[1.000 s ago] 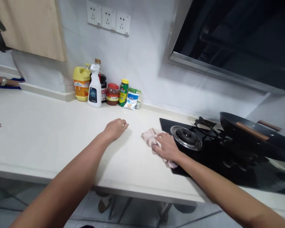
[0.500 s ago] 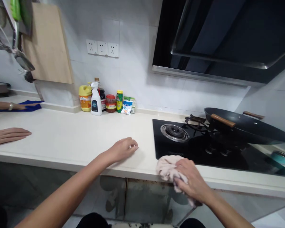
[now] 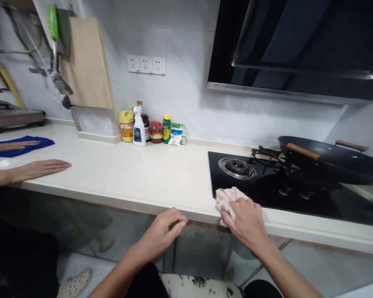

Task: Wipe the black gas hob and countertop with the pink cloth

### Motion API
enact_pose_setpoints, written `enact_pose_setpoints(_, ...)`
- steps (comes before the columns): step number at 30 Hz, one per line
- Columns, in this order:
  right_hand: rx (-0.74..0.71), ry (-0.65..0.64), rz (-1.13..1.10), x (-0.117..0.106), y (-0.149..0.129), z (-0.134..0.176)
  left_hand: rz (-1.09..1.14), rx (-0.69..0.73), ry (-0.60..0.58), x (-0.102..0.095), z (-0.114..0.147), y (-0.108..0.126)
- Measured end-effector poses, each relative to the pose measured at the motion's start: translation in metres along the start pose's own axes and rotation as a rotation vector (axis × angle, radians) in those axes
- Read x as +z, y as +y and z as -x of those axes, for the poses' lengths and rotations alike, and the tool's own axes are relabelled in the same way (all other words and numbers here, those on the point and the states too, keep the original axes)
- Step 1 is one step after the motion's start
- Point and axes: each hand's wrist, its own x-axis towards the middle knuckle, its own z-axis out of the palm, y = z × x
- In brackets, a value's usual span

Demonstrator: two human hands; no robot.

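My right hand (image 3: 247,219) is closed on a pale pink cloth (image 3: 225,200). The cloth is bunched at the counter's front edge and touches the near left corner of the black gas stove (image 3: 267,192). In front of the counter's edge, my left hand (image 3: 168,227) hangs loosely curled and holds nothing, with a gap between thumb and fingers. The white countertop (image 3: 149,174) runs between the stove and the left side.
At the left, a co-worker's hand (image 3: 40,169) lies flat on the counter; the other presses a blue cloth (image 3: 40,145). A spray bottle (image 3: 139,130) stands among jars by the wall. A wok (image 3: 332,161) sits on the stove, below a range hood (image 3: 286,49).
My left hand has drawn back from the countertop to in front of its edge. My right hand and the pink cloth have moved slightly. The view has shifted left.
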Motion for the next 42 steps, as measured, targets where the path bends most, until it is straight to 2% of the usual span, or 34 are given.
enact_pose_setpoints(4, -0.243, -0.017, -0.147, 0.006, -0.089, -0.039, -0.018, 0.047, 0.179, -0.006, 0.02, -0.009)
enact_pose_setpoints(11, -0.576, -0.282, -0.346, 0.024, -0.234, -0.13, -0.21, -0.084, 0.649, -0.05, 0.064, -0.037)
enact_pose_setpoints(14, -0.69, -0.308, -0.391, 0.029, -0.293, -0.159, -0.271, -0.124, 0.873, -0.063, 0.088, -0.047)
enact_pose_setpoints(17, -0.744, -0.286, -0.381, 0.031, -0.331, -0.17, -0.283, -0.192, 1.066, -0.068, 0.106, -0.051)
enact_pose_setpoints(20, -0.786, -0.204, -0.341, 0.031, -0.341, -0.164, -0.243, -0.267, 1.129, -0.066, 0.111, -0.049)
enact_pose_setpoints(25, -0.818, -0.013, -0.274, 0.033, -0.32, -0.13, -0.216, -0.263, 1.09, -0.051, 0.106, -0.037)
enact_pose_setpoints(29, -0.791, 0.034, -0.26, 0.036, -0.273, -0.104, -0.218, -0.232, 0.998, -0.033, 0.098, -0.028)
enact_pose_setpoints(33, -0.779, 0.177, -0.235, 0.041, -0.194, -0.07, -0.259, -0.144, 0.851, -0.011, 0.084, -0.017)
enact_pose_setpoints(38, -0.722, 0.326, -0.2, 0.046, -0.078, -0.02, -0.274, 0.097, 0.69, 0.016, 0.055, -0.003)
enact_pose_setpoints(42, -0.617, 0.362, -0.194, 0.042, 0.01, 0.016, -0.282, 0.241, 0.597, 0.038, 0.038, -0.004)
